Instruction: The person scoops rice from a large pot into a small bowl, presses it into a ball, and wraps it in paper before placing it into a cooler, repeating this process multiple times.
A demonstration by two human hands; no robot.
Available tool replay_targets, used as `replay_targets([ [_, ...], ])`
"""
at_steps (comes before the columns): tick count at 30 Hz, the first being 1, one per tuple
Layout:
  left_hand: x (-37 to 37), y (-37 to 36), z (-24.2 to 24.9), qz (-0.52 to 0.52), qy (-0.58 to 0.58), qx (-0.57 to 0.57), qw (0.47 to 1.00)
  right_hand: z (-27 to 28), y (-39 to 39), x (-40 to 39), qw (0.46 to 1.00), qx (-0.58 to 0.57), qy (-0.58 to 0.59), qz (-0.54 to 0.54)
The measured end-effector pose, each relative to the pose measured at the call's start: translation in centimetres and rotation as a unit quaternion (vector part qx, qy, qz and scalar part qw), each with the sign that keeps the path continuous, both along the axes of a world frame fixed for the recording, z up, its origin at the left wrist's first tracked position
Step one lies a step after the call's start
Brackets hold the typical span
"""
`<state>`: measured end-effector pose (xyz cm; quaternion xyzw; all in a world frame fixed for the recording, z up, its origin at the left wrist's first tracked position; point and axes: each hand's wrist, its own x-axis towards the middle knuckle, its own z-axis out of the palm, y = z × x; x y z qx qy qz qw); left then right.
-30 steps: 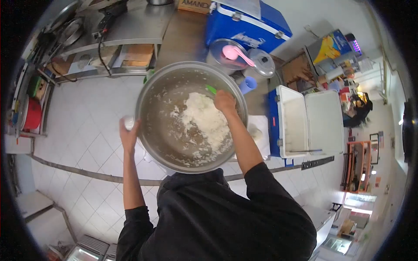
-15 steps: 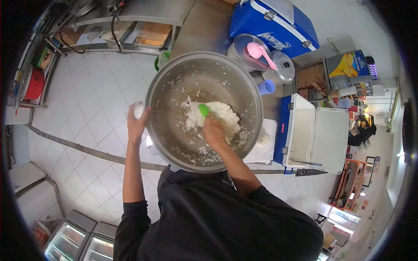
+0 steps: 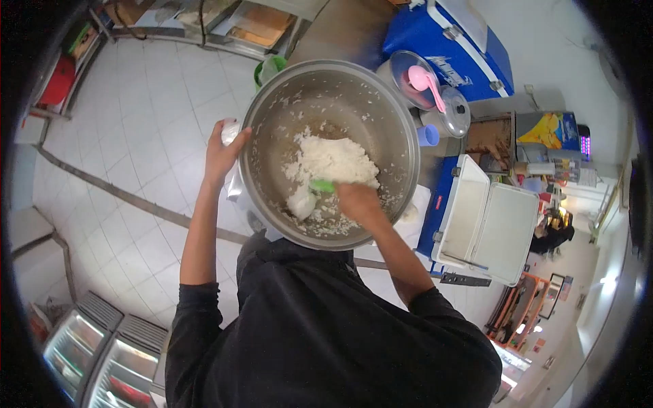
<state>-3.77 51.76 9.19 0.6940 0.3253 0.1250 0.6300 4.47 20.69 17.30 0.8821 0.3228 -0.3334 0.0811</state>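
Note:
A large grey metal pot [image 3: 329,155] stands in front of me, with a mound of white cooked rice [image 3: 337,158] inside and loose grains stuck over its walls. At the pot's left side, my left hand [image 3: 224,155] is closed around a pale, shiny side handle [image 3: 230,131]. Inside the pot, my right hand [image 3: 358,204] grips a green-handled scoop [image 3: 322,185]. White rice lies at the scoop's far end, low and left of the mound, and hides the shape of its head.
Behind the pot stand a blue cooler [image 3: 452,51], a clear bowl with a pink ladle [image 3: 422,79], a lidded pot [image 3: 454,114] and a blue cup [image 3: 428,135]. An open white-lined cooler [image 3: 464,204] is at the right. A green bin [image 3: 259,73] sits behind left.
My right hand has moved right with the scoop, whose far end now points left, with rice at it near the pot's lower left. The left hand stays at the handle; the view has shifted.

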Motion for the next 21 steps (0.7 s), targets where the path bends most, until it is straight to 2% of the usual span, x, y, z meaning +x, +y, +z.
replay_targets([
  [1, 0.2, 0.1, 0.1, 0.0, 0.01, 0.005, 1.0, -0.5, 0.5, 1.3, 0.999, 0.018, -0.032, -0.018],
  [4, 0.1, 0.2, -0.5, 0.005, 0.009, 0.011, 1.0, -3.9, 1.6, 4.1, 0.996, 0.084, -0.028, -0.001],
  [7, 0.4, 0.2, -0.2, 0.02, 0.01, 0.018, 1.0, -7.3, 0.5, 4.3, 0.992, 0.1, 0.059, 0.055],
  [9, 0.0, -0.4, 0.3, 0.027, 0.016, -0.001, 0.999, -8.8, -0.7, 4.1, 0.979, 0.106, 0.164, 0.05],
  [12, -0.6, -0.7, 1.7, 0.079, 0.023, 0.063, 0.995, -11.0, -1.1, 5.3, 0.956, 0.108, 0.255, 0.1],
  [15, -2.2, -0.6, 3.9, 0.173, -0.033, 0.06, 0.983, -11.8, -1.8, 6.5, 0.93, 0.1, 0.327, 0.139],
  [16, -3.1, -0.9, 6.2, 0.15, -0.032, 0.014, 0.988, -11.7, -2.0, 6.9, 0.92, 0.094, 0.351, 0.145],
  [18, -4.3, -1.7, 9.7, 0.16, -0.071, -0.089, 0.98, -14.5, -2.7, 7.5, 0.891, 0.044, 0.445, 0.078],
  [21, -5.8, -2.9, 11.2, 0.12, -0.16, -0.235, 0.951, -14.7, -2.7, 8.4, 0.845, -0.05, 0.532, -0.021],
])
